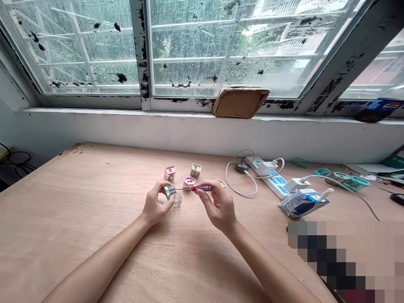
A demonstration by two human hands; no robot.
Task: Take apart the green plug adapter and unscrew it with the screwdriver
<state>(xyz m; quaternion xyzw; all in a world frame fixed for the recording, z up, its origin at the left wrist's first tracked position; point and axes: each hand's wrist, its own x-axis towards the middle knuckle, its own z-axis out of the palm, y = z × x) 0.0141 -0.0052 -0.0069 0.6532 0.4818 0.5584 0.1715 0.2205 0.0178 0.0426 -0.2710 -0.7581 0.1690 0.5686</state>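
My left hand (157, 203) grips a small green box-shaped piece (168, 191) between thumb and fingers. In my right hand (220, 207) is a screwdriver (202, 188) with a red and purple handle. Its thin shaft points left, and the tip meets or nearly meets the green piece; exact contact is too small to tell. A clear little box (177, 200) stands beside my left thumb. Behind the shaft sits a small box with a pink and white top (189, 183). Farther back are a pink-topped box (170, 171) and a beige one (195, 170).
To the right lie a power strip (268, 176) with plugged-in chargers, a looped white cable (227, 179) and a blue-white drink carton (303, 203). Several green pieces (356, 183) rest beyond. A cardboard box (241, 103) leans against the window; a Pepsi bottle (380, 110) lies on the sill.
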